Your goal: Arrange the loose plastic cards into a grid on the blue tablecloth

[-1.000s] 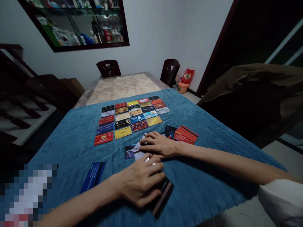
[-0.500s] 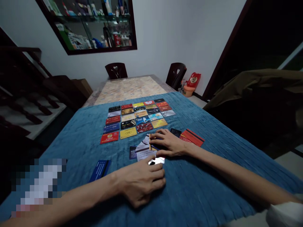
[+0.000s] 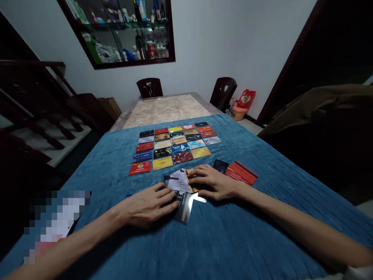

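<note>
My left hand (image 3: 145, 207) lies palm down, its fingers resting on the left edge of an overlapping heap of cards. A dark grey card (image 3: 184, 212) with a glare streak shows just right of its fingertips. My right hand (image 3: 215, 182) is spread over the heap's right side, fingers on an orange-yellow card (image 3: 191, 182). Between the hands a white card (image 3: 178, 182) with printed lines lies face up. A blue card (image 3: 128, 196) peeks out behind my left hand. Right of my right hand are a black card (image 3: 220, 166) and several red cards (image 3: 243, 172).
Rows of colourful cards, among them a red card (image 3: 140, 168) and a yellow card (image 3: 162, 163), lie farther back on the blue cloth (image 3: 233, 233). A pixelated object (image 3: 58, 221) is at left. Dark chairs (image 3: 149, 88) stand at the table's far end.
My left hand has moved left, uncovering the dark grey card and hiding most of the blue card. My right hand stays on the heap. The view has shifted slightly.
</note>
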`<act>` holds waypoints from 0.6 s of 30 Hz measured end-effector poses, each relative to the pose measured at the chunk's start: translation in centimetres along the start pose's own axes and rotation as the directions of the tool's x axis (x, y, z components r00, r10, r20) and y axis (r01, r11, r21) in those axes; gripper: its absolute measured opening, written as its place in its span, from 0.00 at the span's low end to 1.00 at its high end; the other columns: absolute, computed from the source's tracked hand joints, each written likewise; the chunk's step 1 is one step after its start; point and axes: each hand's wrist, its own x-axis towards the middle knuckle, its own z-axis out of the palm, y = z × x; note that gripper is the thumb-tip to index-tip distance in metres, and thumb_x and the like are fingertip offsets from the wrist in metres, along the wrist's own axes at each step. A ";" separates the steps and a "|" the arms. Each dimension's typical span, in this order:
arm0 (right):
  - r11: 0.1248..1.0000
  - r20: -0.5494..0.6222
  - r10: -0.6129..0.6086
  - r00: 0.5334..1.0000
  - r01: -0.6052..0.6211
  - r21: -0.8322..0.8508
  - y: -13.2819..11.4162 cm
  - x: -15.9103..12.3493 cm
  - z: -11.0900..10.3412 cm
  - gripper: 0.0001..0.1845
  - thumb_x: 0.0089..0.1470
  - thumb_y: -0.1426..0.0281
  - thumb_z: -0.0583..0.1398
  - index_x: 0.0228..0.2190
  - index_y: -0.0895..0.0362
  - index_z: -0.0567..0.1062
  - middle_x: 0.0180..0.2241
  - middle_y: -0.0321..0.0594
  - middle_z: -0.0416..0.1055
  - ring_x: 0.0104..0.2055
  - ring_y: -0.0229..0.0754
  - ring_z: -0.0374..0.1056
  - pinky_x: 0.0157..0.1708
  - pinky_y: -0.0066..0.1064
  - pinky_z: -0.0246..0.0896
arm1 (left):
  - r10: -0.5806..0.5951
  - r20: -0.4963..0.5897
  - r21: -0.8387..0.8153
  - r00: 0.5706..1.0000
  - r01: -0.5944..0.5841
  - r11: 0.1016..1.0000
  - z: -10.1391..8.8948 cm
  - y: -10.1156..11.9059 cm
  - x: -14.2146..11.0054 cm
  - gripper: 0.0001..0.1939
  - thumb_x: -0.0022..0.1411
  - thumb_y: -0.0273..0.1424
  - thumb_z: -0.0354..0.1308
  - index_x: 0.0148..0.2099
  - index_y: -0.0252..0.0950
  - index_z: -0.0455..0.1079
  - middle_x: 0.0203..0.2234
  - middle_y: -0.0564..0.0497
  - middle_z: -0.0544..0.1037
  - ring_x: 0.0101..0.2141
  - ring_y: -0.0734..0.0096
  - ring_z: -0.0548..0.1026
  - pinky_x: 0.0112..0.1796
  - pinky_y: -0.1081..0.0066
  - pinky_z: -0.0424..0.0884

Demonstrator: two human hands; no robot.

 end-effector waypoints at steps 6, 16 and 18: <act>0.994 0.027 -0.038 0.999 0.040 -0.098 -0.9 0.2 0.6 0.26 0.58 0.56 0.60 0.54 0.54 0.73 0.56 0.49 0.67 0.61 0.54 0.55 0.56 0.52 0.52 | -0.214 -0.048 0.006 0.976 0.214 0.977 0.1 -0.2 -2.0 0.24 0.61 0.21 0.50 0.58 0.40 0.66 0.52 0.40 0.75 0.51 0.55 0.72 0.53 0.55 0.66; 0.979 0.027 -0.112 0.993 0.115 -0.170 -2.8 1.1 1.6 0.26 0.61 0.51 0.56 0.52 0.54 0.75 0.55 0.47 0.69 0.60 0.54 0.54 0.58 0.52 0.48 | -0.832 0.226 -0.051 0.507 0.859 0.510 0.6 4.8 -8.0 0.34 0.62 0.41 0.52 0.68 0.37 0.54 0.55 0.33 0.71 0.47 0.45 0.76 0.43 0.51 0.74; 0.977 0.030 -0.096 0.995 0.100 -0.189 -2.8 1.3 1.8 0.26 0.62 0.51 0.55 0.54 0.53 0.74 0.55 0.48 0.69 0.60 0.54 0.53 0.58 0.52 0.48 | -0.847 0.211 -0.075 0.487 0.872 0.483 1.0 5.0 -7.8 0.31 0.63 0.39 0.51 0.66 0.38 0.57 0.53 0.35 0.72 0.47 0.48 0.76 0.44 0.52 0.74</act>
